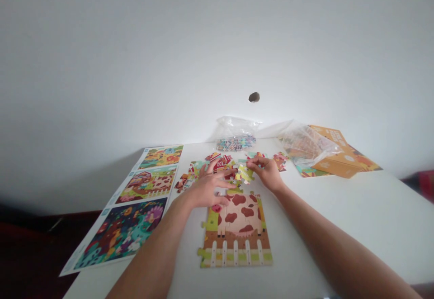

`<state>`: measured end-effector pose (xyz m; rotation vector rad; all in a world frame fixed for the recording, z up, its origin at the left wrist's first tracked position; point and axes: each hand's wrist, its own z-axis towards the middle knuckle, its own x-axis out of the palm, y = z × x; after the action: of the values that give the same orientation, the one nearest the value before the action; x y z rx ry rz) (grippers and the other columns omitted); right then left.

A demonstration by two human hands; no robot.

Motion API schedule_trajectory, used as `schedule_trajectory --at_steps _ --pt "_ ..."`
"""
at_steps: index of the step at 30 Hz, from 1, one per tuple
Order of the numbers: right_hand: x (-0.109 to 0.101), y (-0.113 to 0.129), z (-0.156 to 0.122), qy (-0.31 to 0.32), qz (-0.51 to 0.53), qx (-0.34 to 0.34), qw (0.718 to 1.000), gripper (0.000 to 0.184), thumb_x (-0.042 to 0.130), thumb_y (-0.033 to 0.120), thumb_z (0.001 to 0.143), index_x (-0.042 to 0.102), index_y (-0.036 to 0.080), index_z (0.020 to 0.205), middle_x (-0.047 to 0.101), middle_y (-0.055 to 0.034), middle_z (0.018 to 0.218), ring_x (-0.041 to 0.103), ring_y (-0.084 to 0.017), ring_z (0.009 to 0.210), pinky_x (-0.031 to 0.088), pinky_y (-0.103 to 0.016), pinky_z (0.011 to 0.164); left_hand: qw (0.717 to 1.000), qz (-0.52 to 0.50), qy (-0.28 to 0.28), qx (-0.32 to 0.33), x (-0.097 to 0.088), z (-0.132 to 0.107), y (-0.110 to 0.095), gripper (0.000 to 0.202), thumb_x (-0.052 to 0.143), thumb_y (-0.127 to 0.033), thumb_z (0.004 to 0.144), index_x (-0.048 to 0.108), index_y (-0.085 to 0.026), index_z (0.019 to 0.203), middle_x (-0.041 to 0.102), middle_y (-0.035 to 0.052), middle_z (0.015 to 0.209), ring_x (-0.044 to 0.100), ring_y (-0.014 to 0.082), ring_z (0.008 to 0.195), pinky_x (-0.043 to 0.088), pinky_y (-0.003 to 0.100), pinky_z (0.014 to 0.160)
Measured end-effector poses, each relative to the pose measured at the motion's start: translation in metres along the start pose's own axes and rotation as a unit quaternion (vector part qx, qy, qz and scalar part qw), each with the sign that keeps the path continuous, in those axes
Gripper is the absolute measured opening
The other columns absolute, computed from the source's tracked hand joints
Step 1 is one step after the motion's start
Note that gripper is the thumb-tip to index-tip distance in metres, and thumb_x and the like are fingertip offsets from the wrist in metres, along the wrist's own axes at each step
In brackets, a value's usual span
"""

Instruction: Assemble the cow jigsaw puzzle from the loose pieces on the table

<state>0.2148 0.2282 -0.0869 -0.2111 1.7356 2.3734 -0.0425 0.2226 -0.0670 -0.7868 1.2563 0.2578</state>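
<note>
My right hand (267, 173) pinches a yellow-green jigsaw piece (244, 174) between its fingers, just above the assembled part of the puzzle. My left hand (207, 188) lies close by with its fingers spread, over a scatter of loose colourful pieces (220, 163) and touching nothing I can single out. Below both hands sits a joined puzzle section (235, 231) showing a brown-spotted cow behind a white picket fence. Its upper edge is ragged, and my left hand's heel nearly reaches it.
A printed sheet of puzzle pictures (129, 211) lies flat at the table's left. Behind the pieces stand a clear plastic bag of pieces (235, 138), another plastic bag (305, 145) and an orange cardboard box (342, 154). The white table (339, 217) meets a white wall.
</note>
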Motion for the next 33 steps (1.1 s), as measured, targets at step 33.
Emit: schedule_trajectory --at_steps 33 --pt "-0.004 0.014 -0.013 0.208 -0.332 -0.126 0.911 0.029 0.075 0.03 0.077 0.073 0.027 0.106 0.069 -0.0052 0.102 0.059 -0.026 0.101 0.037 -0.042 0.092 0.864 -0.252 -0.411 -0.141 0.017 0.018 0.016 0.028 0.063 -0.036 0.088 0.072 -0.023 0.111 0.075 0.0044 0.104 0.068 0.0198 0.094 0.052 0.03 0.082"
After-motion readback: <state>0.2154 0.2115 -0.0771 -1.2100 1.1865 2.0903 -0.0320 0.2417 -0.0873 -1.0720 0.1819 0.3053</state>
